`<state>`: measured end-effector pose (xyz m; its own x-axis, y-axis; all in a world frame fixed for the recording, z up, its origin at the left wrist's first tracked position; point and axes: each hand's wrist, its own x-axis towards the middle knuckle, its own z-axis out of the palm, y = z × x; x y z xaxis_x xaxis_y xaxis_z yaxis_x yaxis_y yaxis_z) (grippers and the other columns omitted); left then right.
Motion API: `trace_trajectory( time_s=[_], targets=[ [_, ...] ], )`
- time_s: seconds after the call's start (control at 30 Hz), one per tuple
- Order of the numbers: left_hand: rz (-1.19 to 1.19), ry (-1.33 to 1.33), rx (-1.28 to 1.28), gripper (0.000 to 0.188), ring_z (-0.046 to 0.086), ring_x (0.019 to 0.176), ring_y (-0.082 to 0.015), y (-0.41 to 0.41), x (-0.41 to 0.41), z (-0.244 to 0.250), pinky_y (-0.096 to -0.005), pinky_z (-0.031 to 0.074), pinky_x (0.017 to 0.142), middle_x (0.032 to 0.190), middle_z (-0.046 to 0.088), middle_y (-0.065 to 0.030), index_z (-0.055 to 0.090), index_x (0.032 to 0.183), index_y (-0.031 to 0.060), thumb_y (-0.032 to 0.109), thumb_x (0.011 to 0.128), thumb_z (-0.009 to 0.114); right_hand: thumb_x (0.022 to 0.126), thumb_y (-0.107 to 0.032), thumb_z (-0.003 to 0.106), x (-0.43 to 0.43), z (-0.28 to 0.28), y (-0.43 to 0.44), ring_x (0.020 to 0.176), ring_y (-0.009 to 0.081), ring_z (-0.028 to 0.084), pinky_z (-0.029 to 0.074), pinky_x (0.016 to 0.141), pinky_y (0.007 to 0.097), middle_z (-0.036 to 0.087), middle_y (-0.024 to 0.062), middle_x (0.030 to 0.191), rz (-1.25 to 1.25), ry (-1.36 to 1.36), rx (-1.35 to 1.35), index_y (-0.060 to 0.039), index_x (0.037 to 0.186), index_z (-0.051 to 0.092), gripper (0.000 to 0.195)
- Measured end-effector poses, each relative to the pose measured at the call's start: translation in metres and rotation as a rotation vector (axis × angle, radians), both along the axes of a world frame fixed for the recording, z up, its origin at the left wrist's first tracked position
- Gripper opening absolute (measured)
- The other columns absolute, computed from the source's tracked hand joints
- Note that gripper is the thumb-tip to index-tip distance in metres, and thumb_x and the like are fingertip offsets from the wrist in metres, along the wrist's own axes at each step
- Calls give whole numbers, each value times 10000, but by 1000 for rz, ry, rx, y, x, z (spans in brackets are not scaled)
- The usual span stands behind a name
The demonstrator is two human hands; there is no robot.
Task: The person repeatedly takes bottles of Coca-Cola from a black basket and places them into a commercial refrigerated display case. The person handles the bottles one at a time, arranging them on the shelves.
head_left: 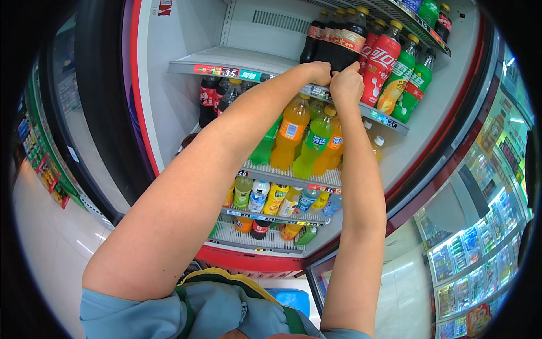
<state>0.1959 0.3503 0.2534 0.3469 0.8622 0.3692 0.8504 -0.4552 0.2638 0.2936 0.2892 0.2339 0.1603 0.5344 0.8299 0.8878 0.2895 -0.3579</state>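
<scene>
My left hand (320, 73) and my right hand (348, 83) meet at the front edge of the upper shelf (258, 63). Between them is the base of a large dark cola bottle (348, 39) with a yellow cap and a pinkish label, leaning a little. Both hands grip its lower part; some fingertips are hidden. Smaller dark cola bottles (314, 36) stand just left of it. On the right, close to my right hand, are a red-wrapped bottle (380, 63) and green soda bottles (417, 91).
Orange soda bottles (290, 131) and a lime-green soda bottle (312, 146) fill the shelf below, behind my forearms. Lower shelves (292, 220) hold small juice bottles (257, 197). The cooler's red frame (142, 84) edges the left side. A blue plastic object (292, 298) is on the floor.
</scene>
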Motion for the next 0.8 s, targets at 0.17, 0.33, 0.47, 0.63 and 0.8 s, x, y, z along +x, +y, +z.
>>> trace_trajectory(
  time_s=[0.17,0.33,0.47,0.63,0.8],
  targets=[
    [-9,-40,43,737,435,1204,-343,-5,-4,0,-364,372,986,1290,424,-285,333,1307,-99,357,786,585,790,-185,628,-4,-1,-8,804,391,635,516,712,434,631,261,854,-33,2,12,50,1057,404,419],
    [-6,-62,61,745,437,1202,-345,-7,-3,-1,-367,372,985,1289,425,-284,321,1318,-91,350,782,593,788,-174,621,-2,-4,-6,805,389,636,519,704,433,632,257,846,-44,-32,38,42,1028,417,382],
    [5,-48,66,742,438,1201,-344,-8,-2,-1,-366,373,986,1293,424,-278,312,1330,-81,343,789,591,791,-150,603,-1,-1,-6,814,394,635,518,718,434,631,262,851,-19,-43,14,40,1012,423,343],
    [48,-26,54,748,438,1204,-339,-7,1,1,-362,374,987,1303,418,-270,299,1340,-75,341,791,591,795,-136,587,0,3,-1,830,398,631,514,739,438,627,271,863,-1,-25,-8,38,1013,423,324],
    [73,4,215,563,538,1059,-356,-3,0,-6,-385,449,881,1123,545,-264,478,1143,-78,347,791,591,799,-140,581,-1,-1,-1,837,405,625,508,743,450,623,275,874,18,10,8,36,1023,419,328]
  ],
)
